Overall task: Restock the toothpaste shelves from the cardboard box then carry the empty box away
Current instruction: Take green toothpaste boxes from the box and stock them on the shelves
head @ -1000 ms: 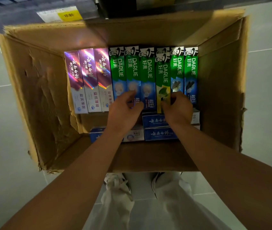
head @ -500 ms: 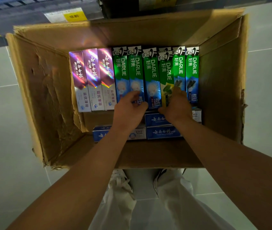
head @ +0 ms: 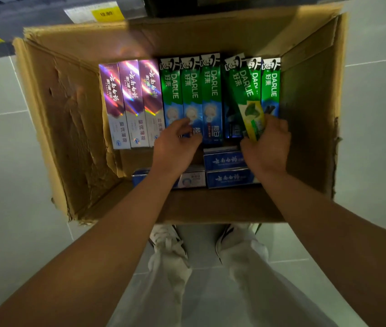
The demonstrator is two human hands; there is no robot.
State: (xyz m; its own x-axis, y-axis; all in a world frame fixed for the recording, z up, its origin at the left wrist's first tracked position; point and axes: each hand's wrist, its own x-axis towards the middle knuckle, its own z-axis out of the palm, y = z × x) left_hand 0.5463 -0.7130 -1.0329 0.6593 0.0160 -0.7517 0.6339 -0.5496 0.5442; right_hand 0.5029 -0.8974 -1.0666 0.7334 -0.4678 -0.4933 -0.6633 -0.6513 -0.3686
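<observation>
Nearest, at 6 o'clock, the person's legs stand against the cardboard box (head: pixel 76 128) on the floor. Farther in, the right hand (head: pixel 266 147) pinches the lower end of a green-and-yellow Darlie carton (head: pixel 246 95), which tilts out of its row at 1 o'clock; the left hand (head: pixel 175 142), fingers loosely curled, touches the blue-green Darlie cartons (head: pixel 192 95) and grips nothing I can make out. Levered from one end, the tilted carton may snag its neighbours or slip free, and the purple cartons (head: pixel 130 102) at 11 o'clock could topple
</observation>
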